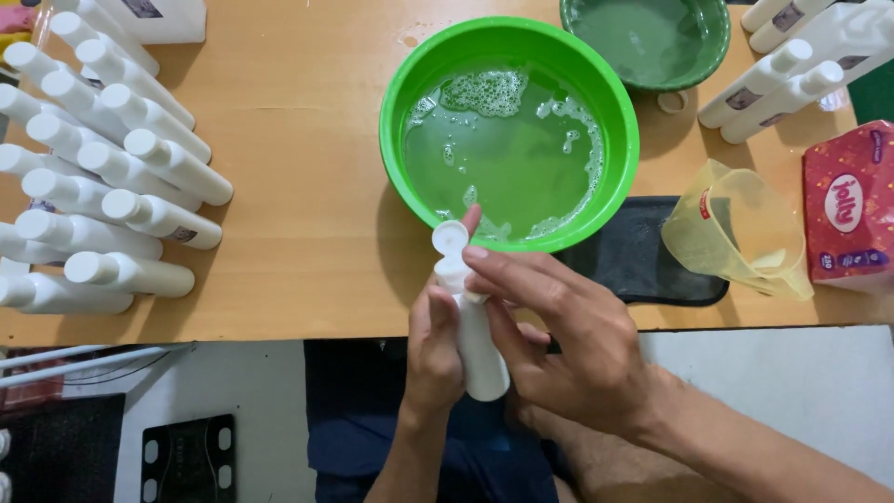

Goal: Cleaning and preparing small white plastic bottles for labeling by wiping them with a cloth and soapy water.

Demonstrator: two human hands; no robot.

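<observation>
White bottle [477, 346]: a small flip-top container, held upright-tilted over the near edge of the wooden table [307, 233], just on the near side of the bright green basin [410, 84]. Its round cap [451, 237] is flipped open and overlaps the basin's near rim.

Left hand [433, 359]: wrapped around the bottle body from the left, fingers closed on it. Right hand [568, 335]: fingers closed on the bottle neck [453, 275], with 1 fingertip [472, 221] raised beside the open cap.

Bright green basin: holds pale green liquid with foam along its edges (bubbles are thickest at the far side). A dark mat [643, 256] lies to the right of the basin, partly under its rim. A yellowish translucent jug [736, 233] lies tilted beyond that mat, further right. A red tissue pack [852, 210] sits at the far right. A darker green bowl [712, 51] stands behind and right of the basin. Capped white bottles [112, 168] lie in rows well to the left of the basin; several more [792, 79] lie behind and right of it.
</observation>
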